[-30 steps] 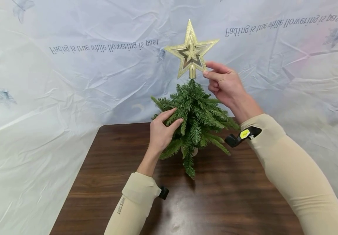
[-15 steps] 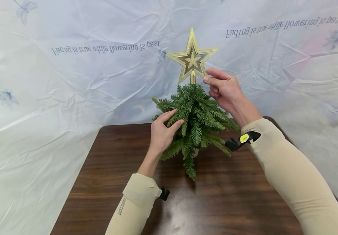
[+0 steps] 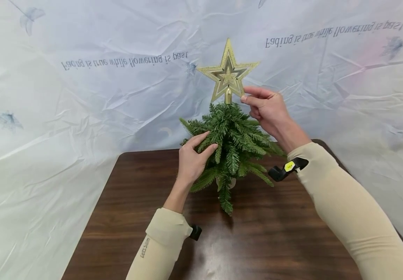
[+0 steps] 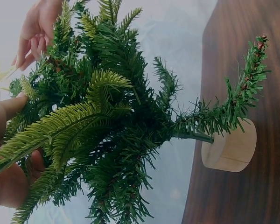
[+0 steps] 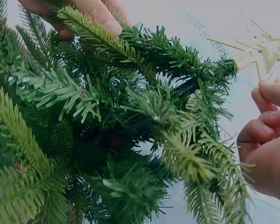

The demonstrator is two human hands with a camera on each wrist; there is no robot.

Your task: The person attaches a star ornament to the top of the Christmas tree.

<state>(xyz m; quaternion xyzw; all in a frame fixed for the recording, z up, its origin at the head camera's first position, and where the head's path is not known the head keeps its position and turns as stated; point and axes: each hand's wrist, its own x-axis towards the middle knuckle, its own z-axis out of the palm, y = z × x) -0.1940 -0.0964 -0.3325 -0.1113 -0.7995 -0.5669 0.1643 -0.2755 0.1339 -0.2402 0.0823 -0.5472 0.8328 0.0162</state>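
Observation:
A small green artificial Christmas tree (image 3: 232, 134) stands upright on the table. At its tip sits a gold star tree topper (image 3: 228, 76), its short tube meeting the uppermost needles. My right hand (image 3: 270, 112) pinches the star's lower right point between thumb and fingers; the right wrist view also has this hand (image 5: 270, 126) beside the treetop. On the tree's left side, my left hand (image 3: 191, 160) holds branches between its thumb and fingers. Needles cover part of those fingers. The left wrist view brings out the round wooden base (image 4: 231, 147) under the trunk.
Dark brown wood makes up the tabletop (image 3: 135, 217), whose back edge runs behind the tree. Behind it hangs a wrinkled pale sheet (image 3: 100, 101) with printed lettering. Black wrist cameras show at both sleeves.
The star has come down with my right hand, so its tube now meets the tree's tip. My left hand has stayed at the branches.

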